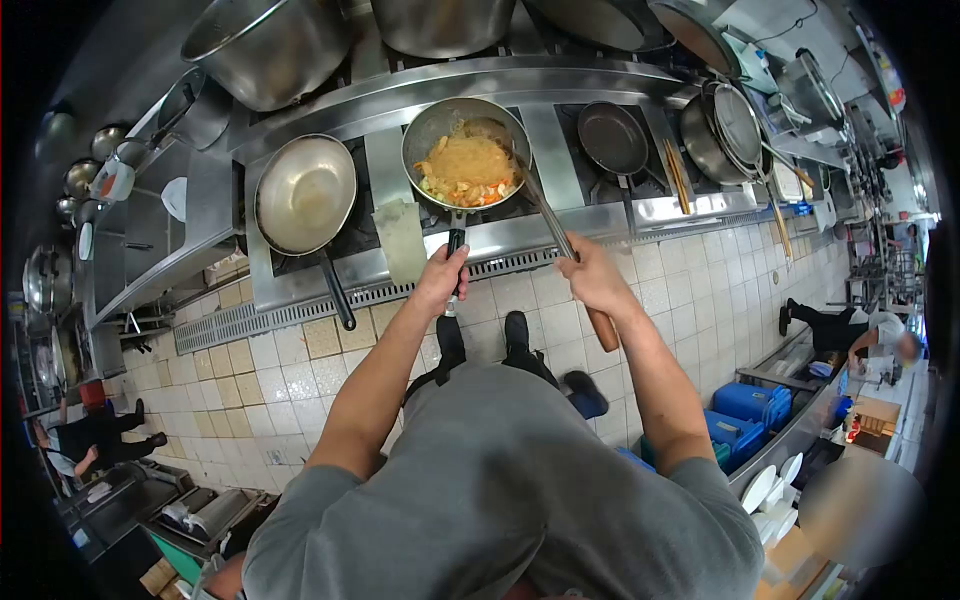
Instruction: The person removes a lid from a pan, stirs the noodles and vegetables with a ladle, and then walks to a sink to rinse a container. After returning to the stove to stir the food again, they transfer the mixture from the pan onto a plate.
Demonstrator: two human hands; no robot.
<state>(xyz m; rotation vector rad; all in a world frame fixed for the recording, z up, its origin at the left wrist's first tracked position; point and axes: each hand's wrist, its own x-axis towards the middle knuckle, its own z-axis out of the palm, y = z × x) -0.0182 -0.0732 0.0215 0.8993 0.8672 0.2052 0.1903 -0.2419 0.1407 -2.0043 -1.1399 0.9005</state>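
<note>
My left hand (441, 279) is closed around the black handle of a frying pan (412, 160) on the stove. Inside the pan are orange-brown noodles (462, 163) with chopped vegetables around their lower edge. My right hand (597, 277) grips a long-handled ladle (540, 203) with a wooden end. Its metal head rests in the upper right of the pan, partly among the food. Left of this pan stands a second, wide frying pan (306, 195) holding a thin layer of liquid or oil. A small dark frying pan (613, 137) sits on the burner to the right.
Large steel pots (268, 55) line the back of the stove. Wooden chopsticks (677, 178) and a pot with strainers (715, 135) are at the right. A folded cloth (400, 243) hangs over the front edge. Co-workers (850, 330) stand far right and far left; blue bins (745, 405) are behind.
</note>
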